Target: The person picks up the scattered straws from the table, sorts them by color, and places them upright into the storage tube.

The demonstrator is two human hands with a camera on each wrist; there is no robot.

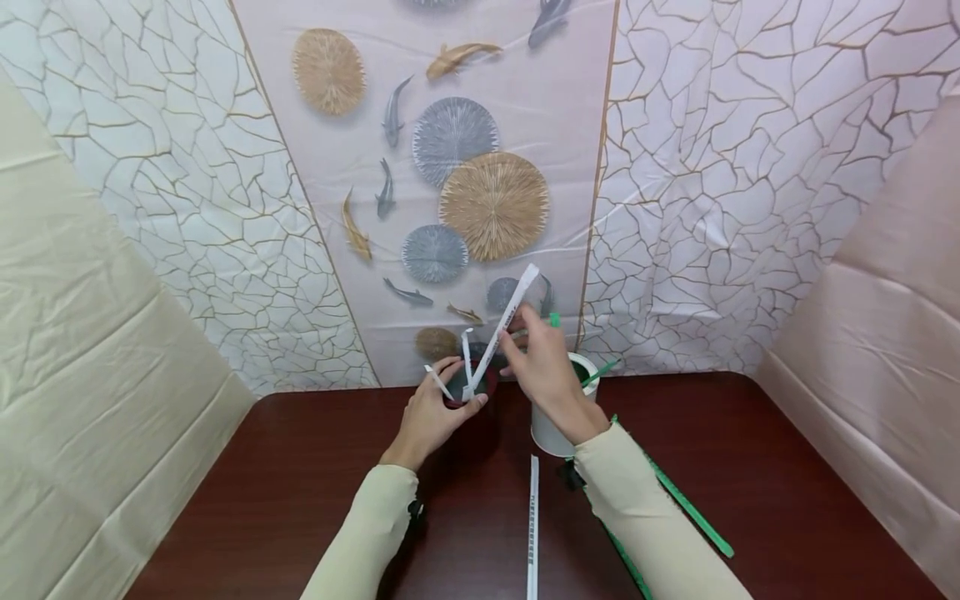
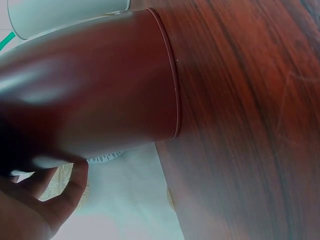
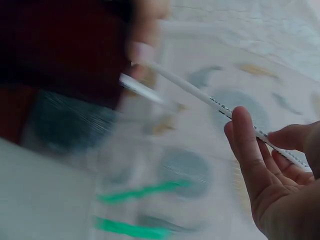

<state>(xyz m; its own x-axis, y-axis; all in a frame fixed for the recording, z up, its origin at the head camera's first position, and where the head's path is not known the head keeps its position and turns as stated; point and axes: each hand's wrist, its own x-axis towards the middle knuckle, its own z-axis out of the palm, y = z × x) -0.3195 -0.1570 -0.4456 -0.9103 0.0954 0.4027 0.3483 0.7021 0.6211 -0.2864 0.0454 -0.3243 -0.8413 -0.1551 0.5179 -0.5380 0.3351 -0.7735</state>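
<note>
While pinching the white printed strip [image 1: 492, 347] in the right hand [image 1: 546, 367], at one o'clock from the dark-red canister [image 2: 90, 85] gripped in the left hand [image 1: 431, 415], expect something light, easily creased; hold mid-length.

Left arm [image 1: 356, 537] and right arm [image 1: 648, 517] are slanting forward and inward; left hand [image 1: 427, 417] is sitting lower and gripping, left fingers [image 2: 75, 185] curving, left thumb [image 1: 472, 407] standing apart on the inner side. Right hand [image 1: 547, 362] is hovering higher; right fingers [image 3: 245, 135] and right thumb [image 3: 292, 137] are pinching, palm partly facing the wrist camera.
</note>
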